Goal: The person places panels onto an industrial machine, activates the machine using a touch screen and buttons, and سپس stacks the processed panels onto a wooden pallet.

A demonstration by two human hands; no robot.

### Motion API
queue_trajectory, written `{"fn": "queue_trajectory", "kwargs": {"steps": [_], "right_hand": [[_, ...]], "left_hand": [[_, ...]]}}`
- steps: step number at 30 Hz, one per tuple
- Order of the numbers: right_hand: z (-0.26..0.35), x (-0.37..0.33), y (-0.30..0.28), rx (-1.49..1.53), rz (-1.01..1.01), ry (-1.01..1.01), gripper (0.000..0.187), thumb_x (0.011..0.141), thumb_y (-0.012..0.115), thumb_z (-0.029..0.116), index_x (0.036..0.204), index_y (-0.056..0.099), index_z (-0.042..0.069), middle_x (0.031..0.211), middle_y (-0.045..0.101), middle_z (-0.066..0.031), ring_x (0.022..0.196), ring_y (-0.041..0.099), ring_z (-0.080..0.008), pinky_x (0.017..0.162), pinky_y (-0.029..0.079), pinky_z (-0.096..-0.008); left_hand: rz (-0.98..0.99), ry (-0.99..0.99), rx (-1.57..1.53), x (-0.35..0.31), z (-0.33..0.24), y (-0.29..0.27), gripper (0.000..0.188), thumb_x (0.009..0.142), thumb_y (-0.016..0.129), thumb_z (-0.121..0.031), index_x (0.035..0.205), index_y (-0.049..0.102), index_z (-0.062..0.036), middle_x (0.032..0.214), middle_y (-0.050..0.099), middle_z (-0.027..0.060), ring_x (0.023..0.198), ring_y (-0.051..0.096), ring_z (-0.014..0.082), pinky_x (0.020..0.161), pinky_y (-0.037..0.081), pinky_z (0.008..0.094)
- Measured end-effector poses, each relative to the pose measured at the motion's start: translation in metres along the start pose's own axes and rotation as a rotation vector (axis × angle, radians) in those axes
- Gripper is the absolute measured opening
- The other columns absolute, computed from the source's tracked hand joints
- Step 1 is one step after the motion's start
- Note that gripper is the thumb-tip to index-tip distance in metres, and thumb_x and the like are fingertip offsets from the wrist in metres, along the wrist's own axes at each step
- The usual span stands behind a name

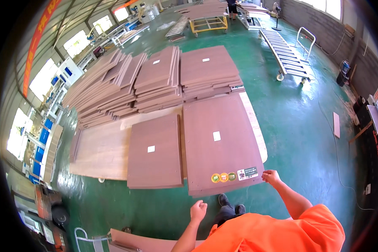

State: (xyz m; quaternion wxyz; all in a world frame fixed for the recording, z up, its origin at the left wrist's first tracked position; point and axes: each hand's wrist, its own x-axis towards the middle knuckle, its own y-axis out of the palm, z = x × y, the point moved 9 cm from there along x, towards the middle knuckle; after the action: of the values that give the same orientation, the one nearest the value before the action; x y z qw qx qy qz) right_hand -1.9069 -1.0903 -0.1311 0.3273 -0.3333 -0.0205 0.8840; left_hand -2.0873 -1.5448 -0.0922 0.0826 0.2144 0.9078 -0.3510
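Beside the front right corner of a large brown panel [220,155] is my right hand [271,177], its fingers curled in. I cannot tell whether its fingertips touch the panel's edge. My left hand [198,210] is closed too, just short of the same panel's front edge, and no object shows in it. The panel lies flat on top of others, with a small white label [216,136] near its middle and colourful stickers [235,175] along the front. To its left lies a smaller stack of brown panels [154,153].
Behind are several tall stacks of brown panels [210,67] on a pale wooden board [98,147]. A roller conveyor on wheels [286,54] stands far right, a yellow-framed cart [208,25] at the back. A person [232,8] works there. A thin cable [338,172] crosses the green floor.
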Motion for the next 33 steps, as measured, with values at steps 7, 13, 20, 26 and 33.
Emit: {"fn": "queue_trajectory", "kwargs": {"steps": [7,13,20,26,33], "right_hand": [[0.059,0.079,-0.048,0.058,-0.021,0.010,0.030,0.084,0.066,0.016,0.108,0.064,-0.003,0.081,0.067,-0.0079,0.071,0.065,-0.0154,0.058,0.051,-0.0281],[0.143,0.202,-0.087,0.138,0.010,-0.032,0.040,0.086,0.065,0.018,0.117,0.057,-0.005,0.088,0.067,-0.0095,0.071,0.066,-0.0177,0.057,0.051,-0.0290],[0.298,0.445,-0.081,0.030,0.103,-0.209,0.038,0.090,0.064,0.028,0.119,0.060,0.004,0.090,0.067,-0.0058,0.071,0.065,-0.0155,0.059,0.052,-0.0294],[0.457,0.551,-0.017,0.063,0.011,-0.286,0.047,0.087,0.068,0.040,0.121,0.061,0.009,0.091,0.067,-0.0034,0.076,0.064,-0.0128,0.067,0.052,-0.0299],[0.524,0.622,0.004,-0.068,-0.113,-0.168,0.045,0.076,0.079,0.043,0.095,0.066,0.004,0.075,0.061,-0.0032,0.057,0.054,-0.0113,0.045,0.041,-0.0249]], "left_hand": [[0.071,0.266,0.331,0.142,-0.139,0.064,0.074,0.077,0.074,-0.046,0.133,0.050,-0.0043,0.139,0.046,0.0188,0.131,0.044,0.0313,0.102,0.042,0.0417],[0.252,-0.054,0.680,0.188,-0.189,0.113,0.102,0.071,0.076,-0.056,0.148,0.030,-0.0084,0.156,0.018,0.0182,0.143,0.016,0.0417,0.106,0.032,0.0605],[0.344,-0.206,0.828,0.209,-0.192,0.142,0.111,0.060,0.086,-0.048,0.146,0.033,-0.0044,0.154,0.007,0.0335,0.140,0.013,0.0556,0.101,0.041,0.0585],[0.332,-0.252,0.882,0.200,-0.183,0.144,0.107,0.062,0.084,-0.048,0.145,0.034,-0.0042,0.154,0.003,0.0333,0.142,0.008,0.0531,0.110,0.032,0.0529],[0.432,-0.387,0.909,0.210,-0.207,0.144,0.096,0.075,0.076,-0.050,0.148,0.032,-0.0073,0.156,-0.002,0.0303,0.144,0.002,0.0489,0.116,0.021,0.0481]]}}
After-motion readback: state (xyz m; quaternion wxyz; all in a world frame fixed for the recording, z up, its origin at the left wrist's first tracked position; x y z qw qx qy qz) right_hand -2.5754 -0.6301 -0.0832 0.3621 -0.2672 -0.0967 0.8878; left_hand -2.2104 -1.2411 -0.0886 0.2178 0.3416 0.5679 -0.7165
